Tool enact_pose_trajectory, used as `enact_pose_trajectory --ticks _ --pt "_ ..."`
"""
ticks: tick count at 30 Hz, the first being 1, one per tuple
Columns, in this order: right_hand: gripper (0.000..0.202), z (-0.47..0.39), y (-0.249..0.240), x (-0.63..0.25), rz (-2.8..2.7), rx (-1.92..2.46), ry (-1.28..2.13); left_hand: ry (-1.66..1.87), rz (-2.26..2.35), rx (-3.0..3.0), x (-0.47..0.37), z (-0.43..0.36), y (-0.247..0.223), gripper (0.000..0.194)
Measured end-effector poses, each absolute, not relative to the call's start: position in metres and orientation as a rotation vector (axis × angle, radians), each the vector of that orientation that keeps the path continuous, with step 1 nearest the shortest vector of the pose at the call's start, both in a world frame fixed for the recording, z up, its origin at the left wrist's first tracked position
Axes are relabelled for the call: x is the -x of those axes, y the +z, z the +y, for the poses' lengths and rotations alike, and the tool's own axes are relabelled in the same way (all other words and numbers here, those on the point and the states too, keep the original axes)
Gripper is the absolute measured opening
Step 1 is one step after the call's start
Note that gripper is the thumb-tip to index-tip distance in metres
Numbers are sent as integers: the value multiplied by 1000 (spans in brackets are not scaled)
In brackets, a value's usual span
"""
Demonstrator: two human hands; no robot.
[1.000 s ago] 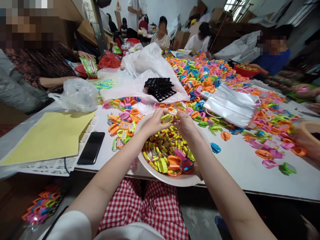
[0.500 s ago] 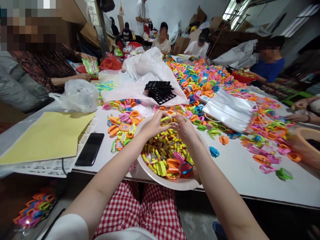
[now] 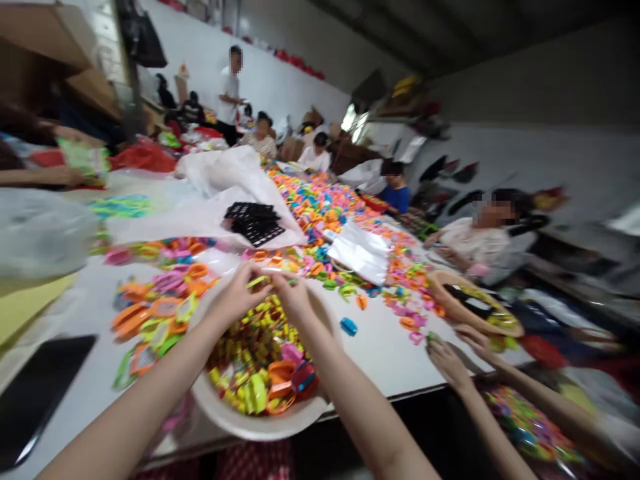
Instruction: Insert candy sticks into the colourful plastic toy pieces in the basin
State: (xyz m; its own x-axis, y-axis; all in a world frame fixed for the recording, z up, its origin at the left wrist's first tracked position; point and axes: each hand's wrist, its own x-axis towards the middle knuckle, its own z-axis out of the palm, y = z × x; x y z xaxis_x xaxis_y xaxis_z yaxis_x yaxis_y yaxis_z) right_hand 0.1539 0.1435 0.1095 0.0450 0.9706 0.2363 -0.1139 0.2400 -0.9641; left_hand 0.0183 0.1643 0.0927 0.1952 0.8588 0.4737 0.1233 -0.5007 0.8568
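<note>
Since the earlier frame the view is being swung up and to the right, with motion blur; more of the room and a co-worker's hand [image 3: 449, 360] at the table [image 3: 380, 347] edge are being brought into view. Position of both hands over the white bowl [image 3: 260, 420] is being kept. A yellow-green ring piece [image 3: 260, 281] is being pinched between the left hand [image 3: 239, 297] and the right hand [image 3: 294, 295], each grip closed on one end, just above the bowl's far rim. Same assembly step is judged to be in hand. Yellow parts and orange, pink and blue pieces are being held in the bowl. A black phone [image 3: 40, 393] is lying at the left; black trays [image 3: 255, 223] are sitting on white plastic beyond.
</note>
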Motion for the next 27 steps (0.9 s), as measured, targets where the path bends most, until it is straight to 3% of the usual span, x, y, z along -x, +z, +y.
enact_pose_trajectory --ticks 10,16,20,23,27 --pt "29 152 96 -146 -1040 862 1163 1427 934 -1770 -20 181 73 27" --pt "41 148 102 -145 -1065 988 1166 1348 945 -1763 -19 177 76 27" --pt "44 150 106 -148 -1240 1100 1050 1174 1004 -1859 -16 167 87 34" --pt "51 149 118 -152 -1268 1204 816 1188 1088 -1909 -16 164 88 25" --pt "34 115 148 -169 -1334 1153 342 1400 1269 -1788 -12 170 89 20"
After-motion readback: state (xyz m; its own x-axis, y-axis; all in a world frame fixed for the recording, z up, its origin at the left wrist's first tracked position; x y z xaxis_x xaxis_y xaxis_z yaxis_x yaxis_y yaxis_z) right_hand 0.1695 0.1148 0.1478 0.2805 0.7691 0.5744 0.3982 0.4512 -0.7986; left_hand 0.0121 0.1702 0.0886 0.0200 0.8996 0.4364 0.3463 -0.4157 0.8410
